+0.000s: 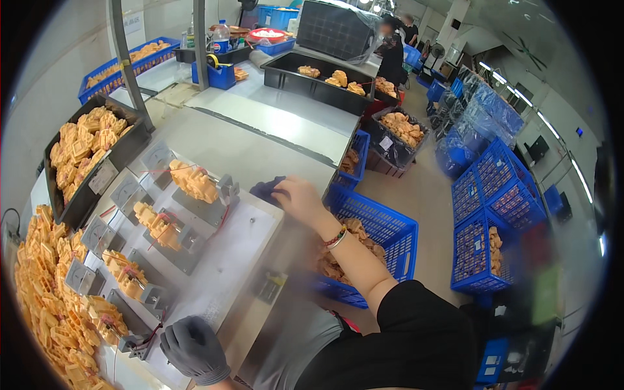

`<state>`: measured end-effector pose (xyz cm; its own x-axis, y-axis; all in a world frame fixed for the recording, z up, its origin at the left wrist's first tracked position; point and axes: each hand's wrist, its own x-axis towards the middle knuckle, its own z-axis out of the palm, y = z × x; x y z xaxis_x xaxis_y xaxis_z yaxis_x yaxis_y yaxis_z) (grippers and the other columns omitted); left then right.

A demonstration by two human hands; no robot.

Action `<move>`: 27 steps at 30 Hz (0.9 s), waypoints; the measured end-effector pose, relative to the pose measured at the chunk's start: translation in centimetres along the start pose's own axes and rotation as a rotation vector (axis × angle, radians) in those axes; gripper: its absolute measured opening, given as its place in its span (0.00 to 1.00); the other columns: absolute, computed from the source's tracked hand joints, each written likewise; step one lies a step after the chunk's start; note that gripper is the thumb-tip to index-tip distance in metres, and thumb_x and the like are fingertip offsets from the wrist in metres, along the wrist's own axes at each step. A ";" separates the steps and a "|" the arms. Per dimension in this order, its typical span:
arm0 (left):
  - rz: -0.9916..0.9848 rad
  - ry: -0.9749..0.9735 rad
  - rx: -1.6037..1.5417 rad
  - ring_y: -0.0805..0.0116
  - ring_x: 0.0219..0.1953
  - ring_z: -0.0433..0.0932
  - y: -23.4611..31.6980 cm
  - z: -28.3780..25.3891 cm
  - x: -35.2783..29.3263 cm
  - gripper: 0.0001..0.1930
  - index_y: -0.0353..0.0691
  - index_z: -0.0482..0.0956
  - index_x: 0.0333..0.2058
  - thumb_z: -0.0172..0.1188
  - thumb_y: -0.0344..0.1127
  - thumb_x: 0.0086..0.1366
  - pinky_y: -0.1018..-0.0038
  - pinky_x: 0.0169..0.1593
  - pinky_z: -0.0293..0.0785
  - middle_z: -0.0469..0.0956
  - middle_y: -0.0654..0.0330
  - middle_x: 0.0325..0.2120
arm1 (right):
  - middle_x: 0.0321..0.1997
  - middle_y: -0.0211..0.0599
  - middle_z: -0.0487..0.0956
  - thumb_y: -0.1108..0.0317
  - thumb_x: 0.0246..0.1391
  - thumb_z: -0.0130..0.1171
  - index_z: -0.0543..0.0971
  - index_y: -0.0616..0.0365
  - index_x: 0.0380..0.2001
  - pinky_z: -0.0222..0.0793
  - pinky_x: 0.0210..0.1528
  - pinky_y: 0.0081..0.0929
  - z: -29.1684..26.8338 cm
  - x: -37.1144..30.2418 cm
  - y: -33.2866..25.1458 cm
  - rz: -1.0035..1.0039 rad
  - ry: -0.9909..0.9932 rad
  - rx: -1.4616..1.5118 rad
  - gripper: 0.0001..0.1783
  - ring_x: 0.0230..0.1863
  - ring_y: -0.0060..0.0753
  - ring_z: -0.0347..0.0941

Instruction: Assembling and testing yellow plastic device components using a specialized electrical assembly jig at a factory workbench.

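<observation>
Pinching dark cloth (265, 189), the right hand (301, 201) points left, forearm (357, 261) outstretched.

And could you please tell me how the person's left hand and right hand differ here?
The left hand wears a grey glove, while the right hand is bare. The left hand is by the near end of the white panel; the right hand is by its far right corner. The right hand's fingers curl onto a dark cloth; nothing shows in the left hand. Both show their backs to the camera.
</observation>
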<state>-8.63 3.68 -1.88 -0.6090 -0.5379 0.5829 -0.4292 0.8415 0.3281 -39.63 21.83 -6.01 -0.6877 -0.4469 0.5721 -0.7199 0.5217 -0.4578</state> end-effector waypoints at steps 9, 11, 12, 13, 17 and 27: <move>-0.017 0.022 -0.010 0.54 0.26 0.69 0.5 -0.3 0.2 0.04 0.40 0.72 0.23 0.57 0.27 0.53 0.62 0.34 0.64 0.69 0.57 0.21 | 0.30 0.45 0.77 0.66 0.45 0.67 0.78 0.59 0.33 0.71 0.36 0.40 -2.1 0.2 -1.5 0.136 -0.114 0.056 0.13 0.33 0.52 0.75; -0.005 0.027 -0.017 0.54 0.26 0.69 0.6 -0.3 0.1 0.03 0.40 0.72 0.23 0.57 0.27 0.53 0.62 0.34 0.64 0.69 0.57 0.21 | 0.33 0.46 0.77 0.68 0.46 0.64 0.78 0.56 0.40 0.72 0.41 0.41 -2.9 -0.4 -2.1 0.086 -0.013 0.084 0.15 0.36 0.52 0.75; 0.016 0.031 -0.029 0.54 0.25 0.68 0.7 -0.3 0.2 0.03 0.41 0.72 0.23 0.57 0.27 0.52 0.62 0.33 0.64 0.69 0.57 0.20 | 0.35 0.46 0.77 0.70 0.48 0.61 0.80 0.53 0.43 0.71 0.45 0.42 -3.4 -0.9 -2.0 0.094 -0.072 -0.016 0.15 0.40 0.52 0.74; 0.008 0.029 -0.024 0.54 0.25 0.68 0.8 -0.3 0.2 0.03 0.41 0.72 0.23 0.57 0.27 0.52 0.62 0.33 0.64 0.69 0.57 0.20 | 0.35 0.46 0.77 0.70 0.48 0.61 0.80 0.53 0.43 0.71 0.45 0.42 -3.3 -1.1 -1.7 0.092 -0.080 -0.011 0.15 0.40 0.52 0.74; 0.032 0.054 -0.038 0.54 0.25 0.68 0.7 0.3 0.4 0.03 0.42 0.72 0.23 0.57 0.27 0.51 0.62 0.33 0.64 0.69 0.57 0.20 | 0.35 0.47 0.77 0.74 0.46 0.55 0.83 0.53 0.35 0.71 0.44 0.41 -1.9 -0.5 0.0 0.122 -0.142 -0.056 0.13 0.40 0.52 0.74; -0.003 -0.092 -0.102 0.56 0.26 0.70 -1.5 -0.7 -0.1 0.05 0.44 0.71 0.23 0.58 0.31 0.49 0.62 0.34 0.65 0.69 0.59 0.20 | 0.29 0.50 0.80 0.64 0.46 0.64 0.79 0.64 0.34 0.72 0.38 0.36 -1.0 0.0 2.6 0.221 -0.213 -0.203 0.15 0.32 0.48 0.77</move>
<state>-7.42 2.50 -1.95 -0.6681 -0.5392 0.5127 -0.3639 0.8379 0.4069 -41.43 23.90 -6.54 -0.8441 -0.4372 0.3104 -0.5331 0.7464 -0.3984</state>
